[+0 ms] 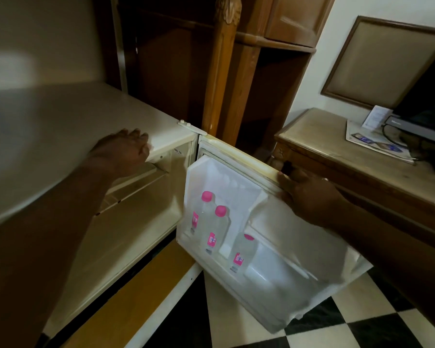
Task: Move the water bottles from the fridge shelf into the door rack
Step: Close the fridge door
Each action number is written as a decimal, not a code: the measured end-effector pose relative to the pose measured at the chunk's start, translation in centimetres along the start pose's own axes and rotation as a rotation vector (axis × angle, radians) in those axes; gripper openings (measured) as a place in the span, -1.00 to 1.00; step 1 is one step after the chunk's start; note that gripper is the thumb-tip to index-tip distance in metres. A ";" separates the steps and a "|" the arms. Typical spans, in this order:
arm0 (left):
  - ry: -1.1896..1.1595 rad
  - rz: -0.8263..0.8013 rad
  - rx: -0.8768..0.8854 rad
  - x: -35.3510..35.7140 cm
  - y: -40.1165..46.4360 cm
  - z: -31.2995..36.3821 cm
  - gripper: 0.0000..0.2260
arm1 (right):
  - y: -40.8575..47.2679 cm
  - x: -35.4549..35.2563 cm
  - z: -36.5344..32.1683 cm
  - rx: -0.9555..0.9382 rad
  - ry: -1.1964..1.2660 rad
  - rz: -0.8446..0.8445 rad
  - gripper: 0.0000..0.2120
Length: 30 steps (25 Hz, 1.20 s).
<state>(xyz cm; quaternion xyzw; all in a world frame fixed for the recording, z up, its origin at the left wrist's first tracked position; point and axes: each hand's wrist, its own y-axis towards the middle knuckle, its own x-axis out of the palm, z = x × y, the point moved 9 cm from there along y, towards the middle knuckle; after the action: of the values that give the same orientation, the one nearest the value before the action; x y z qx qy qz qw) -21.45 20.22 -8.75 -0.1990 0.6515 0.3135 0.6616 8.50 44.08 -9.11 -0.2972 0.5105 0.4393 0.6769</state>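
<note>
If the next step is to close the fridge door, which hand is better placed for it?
The right hand: it already grips the top edge of the open door, above the three bottles in the rack. The left hand rests on the fridge top.

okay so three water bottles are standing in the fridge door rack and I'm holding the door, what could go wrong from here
The door hangs open with your right hand gripping its top edge; a quick swing could tip the three pink-capped bottles, which stand upright and close together in the rack. Your left hand rests on the cabinet's front edge near the hinge side, so closing could pinch it.
</note>
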 end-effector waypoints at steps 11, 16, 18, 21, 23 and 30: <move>-0.258 -0.171 -0.089 0.0 -1.1 -1.2 -0.50 | -2.9 -3.4 -7.9 -0.319 0.346 0.010 -0.29; -0.233 -0.215 -0.107 -0.5 -3.2 -2.8 -0.51 | -2.6 -4.8 -13.4 -0.457 0.387 0.102 -0.49; -0.276 -0.216 -0.154 -1.0 -4.2 -3.6 -0.48 | -2.1 -5.9 -16.6 -0.529 0.384 0.204 -0.54; -0.264 -0.235 -0.182 -1.0 -5.2 -3.7 -0.43 | -0.7 -6.6 -19.9 -0.537 0.418 0.262 -0.49; -0.223 -0.231 -0.181 -0.9 -5.7 -4.1 -0.39 | 0.4 -6.9 -22.0 -0.532 0.453 0.284 -0.45; -0.163 -0.163 -0.311 -1.5 -9.4 -8.2 -0.29 | 4.0 -8.1 -27.8 -0.523 0.492 0.288 -0.40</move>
<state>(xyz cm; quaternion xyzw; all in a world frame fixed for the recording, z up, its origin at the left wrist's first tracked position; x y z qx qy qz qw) -21.08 7.65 -9.22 -0.3250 0.5212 0.3707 0.6966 -7.82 19.87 -9.59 -0.4818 0.5648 0.5606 0.3668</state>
